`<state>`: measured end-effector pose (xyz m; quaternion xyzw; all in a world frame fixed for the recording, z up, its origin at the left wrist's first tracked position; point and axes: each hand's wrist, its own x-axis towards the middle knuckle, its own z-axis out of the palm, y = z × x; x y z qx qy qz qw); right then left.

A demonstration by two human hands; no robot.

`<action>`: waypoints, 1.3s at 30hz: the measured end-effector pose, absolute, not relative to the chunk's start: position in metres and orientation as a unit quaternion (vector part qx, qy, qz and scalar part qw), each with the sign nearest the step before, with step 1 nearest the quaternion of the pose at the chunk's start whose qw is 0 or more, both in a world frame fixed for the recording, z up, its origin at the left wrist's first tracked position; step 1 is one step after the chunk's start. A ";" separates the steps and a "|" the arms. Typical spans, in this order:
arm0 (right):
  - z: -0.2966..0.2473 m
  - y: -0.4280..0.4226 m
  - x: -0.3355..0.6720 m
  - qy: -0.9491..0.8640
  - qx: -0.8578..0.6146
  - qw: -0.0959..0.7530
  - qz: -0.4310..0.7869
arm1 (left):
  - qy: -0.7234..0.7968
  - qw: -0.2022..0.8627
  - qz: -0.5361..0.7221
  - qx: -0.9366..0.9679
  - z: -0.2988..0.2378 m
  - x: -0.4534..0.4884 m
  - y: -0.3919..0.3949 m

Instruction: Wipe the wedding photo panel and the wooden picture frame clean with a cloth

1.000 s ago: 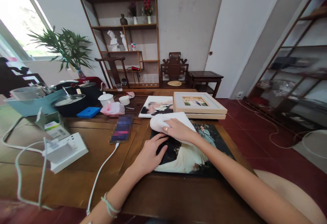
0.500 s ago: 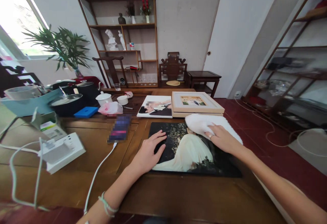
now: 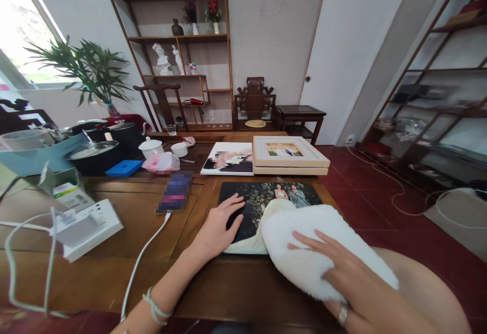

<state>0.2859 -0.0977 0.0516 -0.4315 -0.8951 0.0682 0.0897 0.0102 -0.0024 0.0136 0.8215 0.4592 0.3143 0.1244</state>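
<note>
A dark photo panel [image 3: 251,212], printed with two people and a long pale dress, lies flat on the wooden table [image 3: 190,278]. My left hand [image 3: 218,225] rests on its left side, fingers outstretched, holding nothing. Over the panel's lower right part is a fluffy white cloth [image 3: 289,222], hiding much of the dress and that corner. My right hand [image 3: 335,258] has the cloth in its grip, with several fingers laid across the top. The cloth hangs past the panel's near edge.
Behind the panel lie a white photo board [image 3: 232,159] and light wooden frames [image 3: 292,156]. Leftward are a phone [image 3: 175,192] on a white cable [image 3: 139,260], a white power strip [image 3: 95,227], a blue box [image 3: 124,168] and a dark pot [image 3: 93,156].
My right hand has brought the white cloth from the panel's far right corner toward me, down to its near edge. The two printed people are uncovered. My left hand stays on the panel.
</note>
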 end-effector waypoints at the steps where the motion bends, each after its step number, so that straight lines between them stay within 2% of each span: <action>1: 0.051 -0.090 0.287 -0.887 -0.447 0.085 0.075 | 0.458 0.123 0.315 0.822 0.014 0.010 -0.002; 9: 0.036 0.022 0.297 -0.834 -0.529 0.141 0.073 | 0.466 0.122 0.308 0.821 0.016 0.010 -0.003; 13: 0.028 0.052 0.299 -0.811 -0.556 0.171 0.066 | 0.464 0.125 0.309 0.821 0.017 0.010 -0.003; 19: 0.023 0.008 0.298 -0.822 -0.541 0.174 0.047 | 0.464 0.126 0.311 0.820 0.016 0.010 -0.002; 24: 0.032 -0.081 0.294 -0.874 -0.451 0.180 -0.021 | 0.462 0.121 0.316 0.820 0.013 0.010 -0.002; 28: 0.044 -0.119 0.290 -0.918 -0.352 0.185 -0.003 | 0.459 0.121 0.312 0.823 0.012 0.010 -0.002; 32: 0.036 -0.103 0.295 -0.902 -0.385 0.196 0.012 | 0.454 0.119 0.314 0.825 0.012 0.010 -0.002; 39: 0.036 0.000 0.288 -0.865 -0.469 0.161 0.073 | 0.459 0.119 0.309 0.824 0.015 0.010 -0.002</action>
